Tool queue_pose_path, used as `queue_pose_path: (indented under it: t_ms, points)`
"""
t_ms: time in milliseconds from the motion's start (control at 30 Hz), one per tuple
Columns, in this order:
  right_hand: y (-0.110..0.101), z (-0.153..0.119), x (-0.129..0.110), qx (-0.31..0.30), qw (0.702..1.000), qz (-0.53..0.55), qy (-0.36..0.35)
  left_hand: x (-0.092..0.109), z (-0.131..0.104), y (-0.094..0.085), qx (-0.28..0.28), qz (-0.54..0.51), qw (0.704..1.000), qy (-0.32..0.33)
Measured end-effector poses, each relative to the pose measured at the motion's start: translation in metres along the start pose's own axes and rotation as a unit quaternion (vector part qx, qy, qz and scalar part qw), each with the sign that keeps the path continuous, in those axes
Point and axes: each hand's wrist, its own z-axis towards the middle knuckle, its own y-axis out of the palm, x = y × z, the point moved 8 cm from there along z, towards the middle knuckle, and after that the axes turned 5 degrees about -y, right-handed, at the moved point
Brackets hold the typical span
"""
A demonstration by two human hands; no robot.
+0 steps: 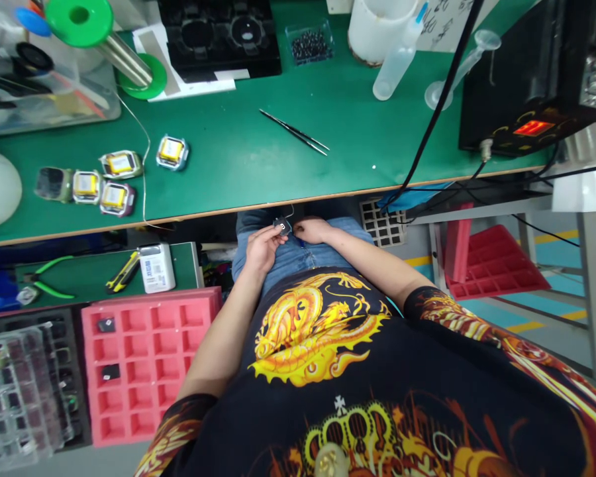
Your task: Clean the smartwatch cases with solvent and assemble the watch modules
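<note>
Over my lap, just below the table's front edge, my left hand (264,248) pinches a small black square part (281,226) with a white mark on it. My right hand (314,230) is close beside that part, its fingers curled together. Whatever those fingertips grip, if anything, is too small to make out. A thin pale wire rises next to the part. On the green table (218,165) above lie black tweezers (295,132). Several small square watch-like units with yellow batteries, one of them a blue-framed unit (172,152), lie to the left.
A solder wire spool (139,73) and a box of screws (309,45) stand at the back. At right are a plastic bottle (400,56) and a black powered unit (521,86) with hanging cables. A pink foam tray (144,371), cutter (123,271) and green-handled pliers (49,281) lie lower left.
</note>
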Motion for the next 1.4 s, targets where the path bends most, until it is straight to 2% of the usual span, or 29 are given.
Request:
queue_pose_path:
  t_ms: [1400]
  points:
    - [0.0023, 0.0003, 0.0007, -0.005, 1.000, 0.000, 0.001, 0.0017, -0.0006, 0.0041, -0.006, 0.007, 1.000, -0.002]
